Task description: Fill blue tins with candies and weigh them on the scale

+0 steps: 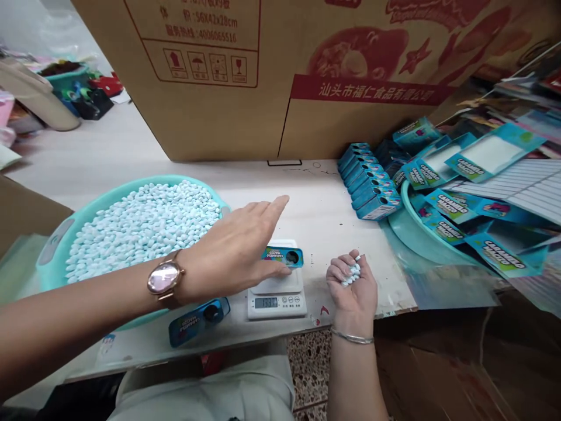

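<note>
My left hand [234, 245], with a watch on its wrist, stretches over the digital scale [277, 304], fingers extended and thumb apart. Its thumb is by a blue candy box [284, 256] on the scale; whether they touch, I cannot tell. My right hand [353, 292], palm up, has its fingers curled round several pale blue candies [352, 275]. To the left, a turquoise basin [55, 248] is heaped with the same pale candies [144, 228]. Partly behind my left forearm, a second blue box [199, 321] lies at the table's front edge.
A large cardboard carton [219, 117] stands across the back. Right of it are a row of blue boxes [370, 181] and a turquoise basin [405, 213] piled with open blue boxes [491, 158]. A beige tumbler [41, 96] lies tilted at the far left.
</note>
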### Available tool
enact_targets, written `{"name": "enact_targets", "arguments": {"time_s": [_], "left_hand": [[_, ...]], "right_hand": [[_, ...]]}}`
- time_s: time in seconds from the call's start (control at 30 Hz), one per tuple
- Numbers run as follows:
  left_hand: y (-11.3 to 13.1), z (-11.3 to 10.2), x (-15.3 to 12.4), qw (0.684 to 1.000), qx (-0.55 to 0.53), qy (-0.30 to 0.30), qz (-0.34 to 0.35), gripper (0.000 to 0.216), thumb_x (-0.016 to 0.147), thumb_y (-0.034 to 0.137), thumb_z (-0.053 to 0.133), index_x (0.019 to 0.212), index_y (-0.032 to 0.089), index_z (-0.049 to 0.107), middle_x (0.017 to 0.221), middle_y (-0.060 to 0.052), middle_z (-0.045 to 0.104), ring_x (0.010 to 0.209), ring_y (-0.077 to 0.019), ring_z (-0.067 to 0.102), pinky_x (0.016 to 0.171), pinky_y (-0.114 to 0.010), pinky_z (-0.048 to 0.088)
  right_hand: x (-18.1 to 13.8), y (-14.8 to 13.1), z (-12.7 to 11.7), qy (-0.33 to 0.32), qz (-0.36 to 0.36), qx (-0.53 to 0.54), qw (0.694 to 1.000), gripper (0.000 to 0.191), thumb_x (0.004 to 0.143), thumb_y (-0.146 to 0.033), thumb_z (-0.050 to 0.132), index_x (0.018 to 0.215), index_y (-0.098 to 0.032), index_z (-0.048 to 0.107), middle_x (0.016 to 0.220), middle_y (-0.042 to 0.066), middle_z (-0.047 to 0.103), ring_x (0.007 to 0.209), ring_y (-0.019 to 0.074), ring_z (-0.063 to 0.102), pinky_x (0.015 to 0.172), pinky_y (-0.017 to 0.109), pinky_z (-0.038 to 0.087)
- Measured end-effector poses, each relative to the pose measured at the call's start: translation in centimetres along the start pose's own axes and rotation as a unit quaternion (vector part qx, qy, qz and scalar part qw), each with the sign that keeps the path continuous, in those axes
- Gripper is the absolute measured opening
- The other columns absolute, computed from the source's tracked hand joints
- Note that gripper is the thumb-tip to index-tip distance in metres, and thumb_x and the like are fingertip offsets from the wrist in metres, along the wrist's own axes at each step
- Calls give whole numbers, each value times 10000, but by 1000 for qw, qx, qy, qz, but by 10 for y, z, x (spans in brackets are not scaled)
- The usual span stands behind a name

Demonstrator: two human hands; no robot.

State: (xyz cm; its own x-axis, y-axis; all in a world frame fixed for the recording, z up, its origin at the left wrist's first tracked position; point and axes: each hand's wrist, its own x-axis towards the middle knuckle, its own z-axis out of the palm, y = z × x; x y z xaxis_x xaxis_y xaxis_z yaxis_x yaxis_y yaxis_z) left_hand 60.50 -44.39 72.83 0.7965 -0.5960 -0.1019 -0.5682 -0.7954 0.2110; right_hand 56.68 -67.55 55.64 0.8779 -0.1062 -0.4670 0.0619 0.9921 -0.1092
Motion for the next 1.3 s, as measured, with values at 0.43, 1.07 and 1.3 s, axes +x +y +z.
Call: {"name": "enact_targets", "arguments": {"time_s": [0.43, 1.07, 1.3], "left_hand": [[-30, 15, -12, 999, -33, -18, -14, 798, 841, 531, 553, 1454, 116, 255, 1419, -177, 468, 1278, -303, 460, 1022, -413, 395], [-14, 37, 2, 998, -39, -53, 13, 721, 799, 459, 632, 1392, 144, 369, 1325, -155, 532, 1213, -309, 477, 1001, -436, 397], [-15, 45, 1, 998, -38, -57, 7, 720, 799, 453, 628, 1391, 138, 365, 1341, -167, 522, 1250, -309, 459, 1032, -437, 382]], "right_hand": [[0, 6, 8, -31, -14, -60, 998, 105, 890, -256, 560, 820, -181, 543, 579, -70, 435, 423, 55, 358, 363, 167, 286], [-14, 23, 29, -36, -73, -207, 975, 205, 805, -371, 685, 830, -184, 606, 568, -91, 409, 412, 23, 306, 360, 140, 230], [-37, 37, 47, -134, -173, -597, 772, 164, 796, -298, 702, 912, -191, 745, 700, 0, 644, 675, 103, 571, 591, 196, 449]]}}
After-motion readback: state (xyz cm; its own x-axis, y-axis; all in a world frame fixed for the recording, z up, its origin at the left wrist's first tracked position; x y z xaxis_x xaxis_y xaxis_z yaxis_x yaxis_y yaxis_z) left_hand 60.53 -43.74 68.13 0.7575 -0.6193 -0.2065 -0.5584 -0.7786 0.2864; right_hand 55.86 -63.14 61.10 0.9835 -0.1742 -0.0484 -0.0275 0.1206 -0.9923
